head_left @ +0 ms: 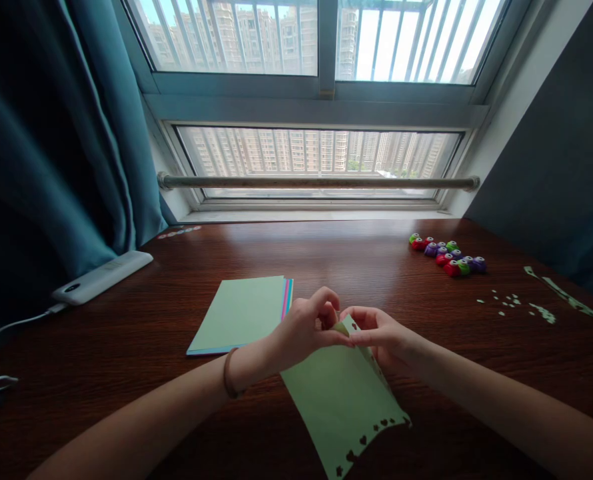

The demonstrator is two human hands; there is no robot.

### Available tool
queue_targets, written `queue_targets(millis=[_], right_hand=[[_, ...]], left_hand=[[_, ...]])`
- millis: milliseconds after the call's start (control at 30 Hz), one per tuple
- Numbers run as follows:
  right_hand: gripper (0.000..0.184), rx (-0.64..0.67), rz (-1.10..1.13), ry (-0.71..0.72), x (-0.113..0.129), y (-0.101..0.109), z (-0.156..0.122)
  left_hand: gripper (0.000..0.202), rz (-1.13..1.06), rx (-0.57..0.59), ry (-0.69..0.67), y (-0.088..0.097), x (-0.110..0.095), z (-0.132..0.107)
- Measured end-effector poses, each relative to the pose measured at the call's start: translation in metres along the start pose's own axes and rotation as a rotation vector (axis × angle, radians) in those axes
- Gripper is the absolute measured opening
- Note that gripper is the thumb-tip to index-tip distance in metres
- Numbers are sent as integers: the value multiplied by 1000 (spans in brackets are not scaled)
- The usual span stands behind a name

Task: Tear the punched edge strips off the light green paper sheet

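A pale green sheet of paper [341, 393] is held up off the table, with small punched holes, some heart-shaped, along its near edge and down its right side. My left hand [309, 327] pinches the top edge, where a bit of the paper looks folded or curled. Close beside it, my right hand [376, 333] grips the top right corner between thumb and fingers. The fingertips of both hands nearly meet. Behind my left forearm lies a stack of coloured paper [246, 313], light green on top with pink and blue edges showing.
Several colourful craft punches [449, 257] stand at the back right. Small paper cut-outs [514, 301] and a punched paper strip [566, 293] lie nearer the right edge. On the left are a white power strip [104, 277] with its cable, and a blue curtain [76, 133]. A window is behind the table.
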State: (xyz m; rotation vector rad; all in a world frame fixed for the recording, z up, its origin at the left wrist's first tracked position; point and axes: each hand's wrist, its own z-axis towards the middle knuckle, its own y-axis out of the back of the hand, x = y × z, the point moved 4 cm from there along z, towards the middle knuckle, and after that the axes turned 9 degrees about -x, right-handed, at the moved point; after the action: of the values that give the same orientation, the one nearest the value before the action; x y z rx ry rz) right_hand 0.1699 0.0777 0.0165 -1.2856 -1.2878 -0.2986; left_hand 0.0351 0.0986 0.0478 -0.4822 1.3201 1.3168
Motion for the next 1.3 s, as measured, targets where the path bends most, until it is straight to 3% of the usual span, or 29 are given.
queue_targets(millis=[133, 267, 367, 500, 633, 833, 967, 1167, 1300], right_hand=[[22, -118, -161, 153, 7, 4, 1], [24, -91, -441, 254, 9, 2, 0], [31, -92, -609, 329, 9, 1, -2], [34, -130, -712, 413, 9, 0, -5], [32, -158, -655, 468, 12, -2, -8], [36, -177, -441, 287, 8, 6, -2], [41, -126, -382, 154, 3, 10, 4], [35, -270, -623, 365, 15, 16, 3], [35, -430, -786, 461, 23, 21, 2]], left_hand=[[28, -5, 132, 105, -6, 6, 1], [36, -122, 340, 236, -12, 8, 0], [39, -146, 403, 275, -14, 10, -1], [41, -181, 404, 302, -16, 13, -4], [41, -254, 357, 330, -17, 13, -7], [42, -271, 295, 434, -16, 11, -5], [41, -261, 226, 418, -10, 13, 1], [44, -289, 358, 549, -10, 26, 1], [45, -228, 356, 573, -9, 35, 2]])
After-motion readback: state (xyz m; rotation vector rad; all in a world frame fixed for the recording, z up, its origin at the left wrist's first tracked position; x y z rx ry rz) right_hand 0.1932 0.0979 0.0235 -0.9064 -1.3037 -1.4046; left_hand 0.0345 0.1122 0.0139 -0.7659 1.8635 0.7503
